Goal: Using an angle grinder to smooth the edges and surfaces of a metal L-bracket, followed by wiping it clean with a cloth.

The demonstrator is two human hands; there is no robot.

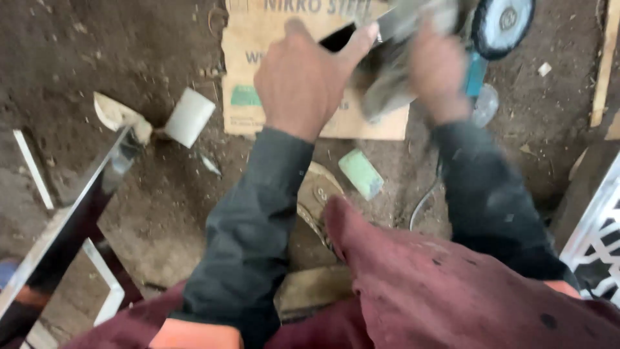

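The left hand (303, 81) was raised over the dirt floor (97, 45) with its fingers curled round the end of a dark, flat strip of polished metal (342, 37), thumb and forefinger clamped on it, seemingly to keep it steady; the right hand (436, 71), blurred by motion, was closed on a wad of grey cloth (391, 71) pressed against that same strip, a hold that looked suited to rubbing or wiping its face; the strip itself lay between the two hands, up near the top of the view and above the cardboard. That flattened brown cardboard sheet (258, 77) lay on the dirt under the hands, with dark printed lettering across its top and a small green patch on its left part; it probably served as a cleaner surface than bare soil. Just beyond the right hand an angle grinder (500, 26) with a teal body and a round disc rested on the ground, its cable (423, 203) trailing back toward the person; a pale green block (361, 173) lay near the cardboard's lower edge, and a white squared piece (189, 116) lay to the left; a long mirror-bright metal bar (71, 220) ran along the lower left, and a white patterned grille (597, 239) showed at the right edge; the person's maroon trousers (439, 291) and a sandal (316, 200) filled the foreground.
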